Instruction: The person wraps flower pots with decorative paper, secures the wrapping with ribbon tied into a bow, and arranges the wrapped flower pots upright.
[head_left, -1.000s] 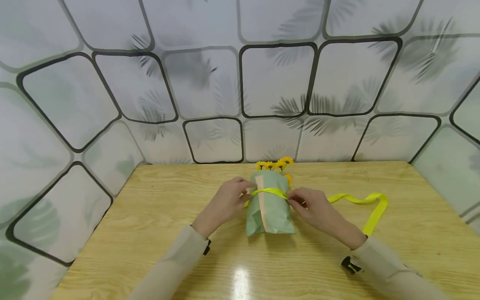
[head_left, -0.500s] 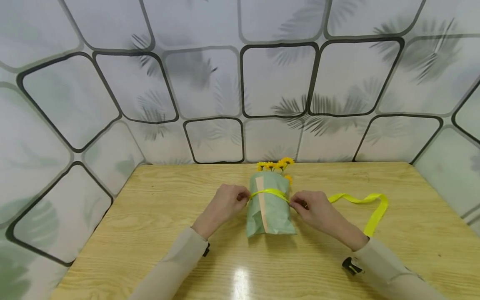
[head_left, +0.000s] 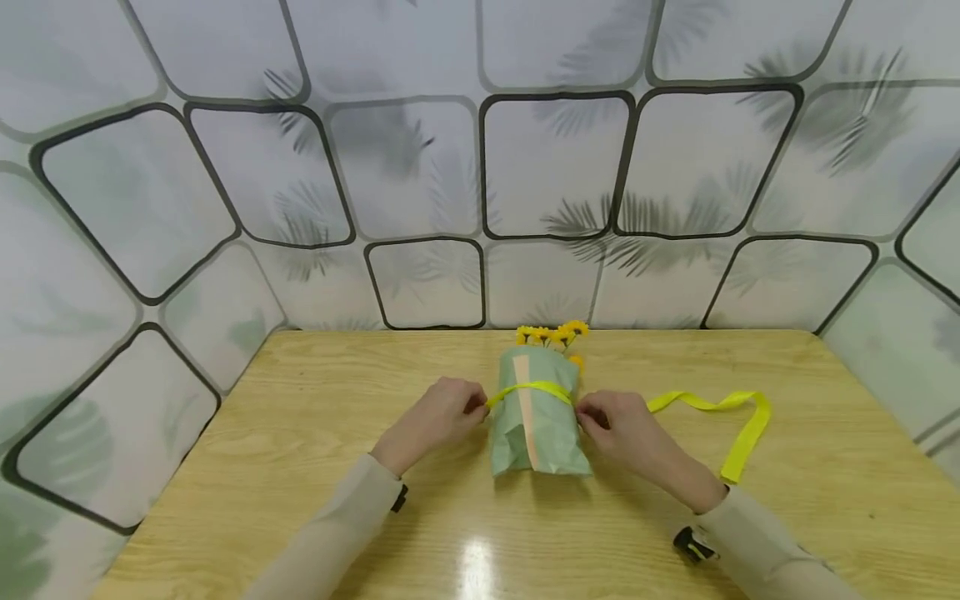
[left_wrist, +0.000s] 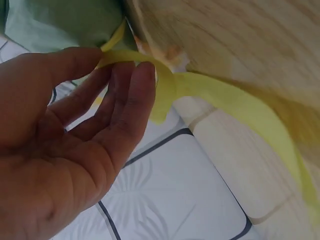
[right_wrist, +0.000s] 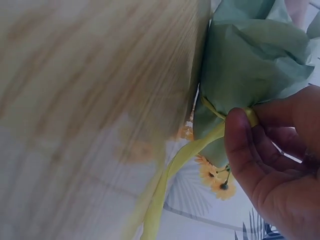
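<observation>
A bouquet wrapped in pale green paper (head_left: 553,433) lies on the table, with yellow flowers (head_left: 576,328) showing past its far end. A yellow ribbon (head_left: 543,387) crosses the wrapping around its middle. On the left side, my left hand (head_left: 441,417) pinches the ribbon (left_wrist: 225,95) between thumb and fingertips, a length of it trailing away in the left wrist view. My right hand (head_left: 630,433) pinches the ribbon (right_wrist: 160,195) against the wrapping's right side. The ribbon's underside round the bouquet is hidden.
The ribbon's loose tail (head_left: 747,443) curves over the wooden table (head_left: 337,383) to the right, beyond the right hand. A patterned curtain-like backdrop (head_left: 555,167) stands behind the table and at both sides. Black straps (head_left: 692,545) sit at the wrists.
My left hand has drawn outward to the left, from over the wrapping's edge to beside it, pulling ribbon out. My right hand stays at the right side, almost still.
</observation>
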